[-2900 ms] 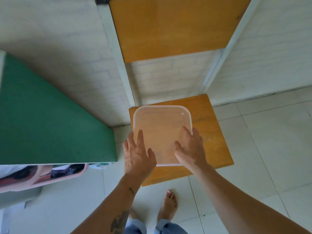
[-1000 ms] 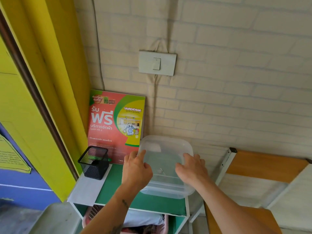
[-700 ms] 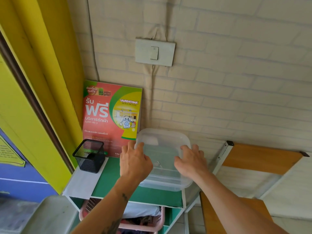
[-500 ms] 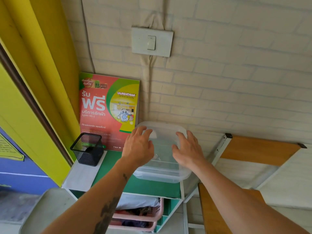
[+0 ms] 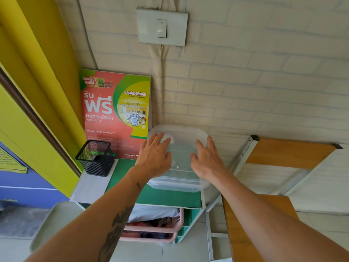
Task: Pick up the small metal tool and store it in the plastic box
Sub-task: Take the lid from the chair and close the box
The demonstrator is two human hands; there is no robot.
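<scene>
**Both palms flat on the lidded box, tool inside**

Head view: a clear plastic box [image 5: 179,178] with its lid on sits on the green shelf top [image 5: 166,197], at the right end and close against the painted brick wall [image 5: 245,82]. Through the lid a small metal tool [image 5: 176,164] shows as a thin pale sliver near the middle of the box, between the two hands.

The left hand [image 5: 154,157] lies spread on the left part of the lid, fingers straight and apart, pointing at the wall; it grips nothing. The right hand [image 5: 206,160] lies the same way on the right part, fingers extended and splayed, also gripping nothing. Whether they press down or only rest, I cannot tell.

Left of the box a red and green laundry poster [image 5: 115,114] leans on the wall, and a black mesh pen holder [image 5: 95,158] stands before it. A pink basket [image 5: 160,229] fills the shelf below. A light switch [image 5: 162,28] is on the wall above.
</scene>
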